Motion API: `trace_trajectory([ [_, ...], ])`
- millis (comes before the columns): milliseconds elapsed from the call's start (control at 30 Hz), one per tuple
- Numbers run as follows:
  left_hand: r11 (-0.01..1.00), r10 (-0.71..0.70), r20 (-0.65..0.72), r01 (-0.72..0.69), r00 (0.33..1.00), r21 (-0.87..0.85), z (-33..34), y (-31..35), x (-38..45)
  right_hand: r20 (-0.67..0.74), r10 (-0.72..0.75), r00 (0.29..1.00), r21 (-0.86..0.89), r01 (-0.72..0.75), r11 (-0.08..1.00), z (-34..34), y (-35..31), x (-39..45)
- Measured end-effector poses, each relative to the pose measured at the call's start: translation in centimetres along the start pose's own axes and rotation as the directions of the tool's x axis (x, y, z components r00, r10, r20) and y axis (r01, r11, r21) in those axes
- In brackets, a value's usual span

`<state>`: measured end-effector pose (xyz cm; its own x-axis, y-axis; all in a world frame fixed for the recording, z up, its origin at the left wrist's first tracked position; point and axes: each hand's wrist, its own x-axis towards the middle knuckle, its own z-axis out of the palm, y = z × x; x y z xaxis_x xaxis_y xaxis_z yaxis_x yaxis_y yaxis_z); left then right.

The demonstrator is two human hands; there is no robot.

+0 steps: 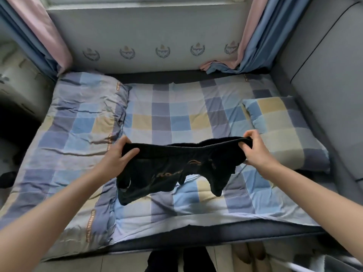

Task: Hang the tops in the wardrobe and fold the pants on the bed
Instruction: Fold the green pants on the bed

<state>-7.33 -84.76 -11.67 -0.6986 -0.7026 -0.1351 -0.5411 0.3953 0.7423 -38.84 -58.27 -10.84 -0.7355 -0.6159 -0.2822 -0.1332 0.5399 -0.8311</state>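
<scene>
Black pants (172,165) held up over the bed (176,118), centre of frame, not yet laid down. Left hand (117,156) grips the left end of the waistband, fingers (130,153) curled round the fabric. Right hand (255,152) grips the right end, fingers hooked over the band, thumb underneath as far as can be told. Waistband stretched roughly taut between the two hands, so its line runs left-right across the frame, a bit higher on the right. Legs hang down from the band toward the bottom of the frame, bunched and short-looking; left leg droops lower than the right. Orange lettering on the front, unreadable. Lower ends look close to the checked sheet, contact unclear.

Key relation: the garment sits between both hands, each at one end, neither nearer. Open sheet lies directly below and beyond the pants. Folded quilt (78,124) at left of frame, pillow (284,128) at right, both just outside the hands. Likely next: lower it flat onto the sheet between quilt and pillow, legs toward the person, then fold. Risk: legs land crumpled, needs smoothing first.

Curtains (253,36) upper corners. No tops or wardrobe in view.
</scene>
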Motion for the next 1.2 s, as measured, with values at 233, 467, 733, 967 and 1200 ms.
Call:
trace_trajectory([
  [233, 0.985, -0.021, 0.036, 0.014, 0.999, 0.169, -1.0, -2.9, -0.7, 0.172, 0.022, 0.985, 0.128, -0.045, 0.991, -0.7, 0.2, 2.0],
  [467, 0.962, -0.242, 0.512, 0.274, 0.824, 0.012, -1.3, -6.0, -3.1, 0.648, 0.170, 0.743, -0.253, -0.001, 0.967, -2.0, 1.6, 0.6],
  [733, 0.719, -0.498, 0.801, 0.674, 0.332, 0.168, -2.9, -8.4, -2.8, 0.740, 0.430, 0.518, -0.368, -0.224, 0.903, -0.9, 3.0, 1.3],
  [967, 0.696, -0.548, 0.690, 0.716, 0.472, 0.063, -1.2, -12.5, 5.5, 0.606, 0.449, 0.657, -0.328, -0.308, 0.893, 3.2, 4.3, 9.2],
  [1200, 0.875, -0.482, 0.266, 0.446, 0.835, 0.187, 13.6, -27.3, 16.1, 0.330, 0.268, 0.905, -0.301, -0.169, 0.939, 18.3, 19.0, 22.7],
])
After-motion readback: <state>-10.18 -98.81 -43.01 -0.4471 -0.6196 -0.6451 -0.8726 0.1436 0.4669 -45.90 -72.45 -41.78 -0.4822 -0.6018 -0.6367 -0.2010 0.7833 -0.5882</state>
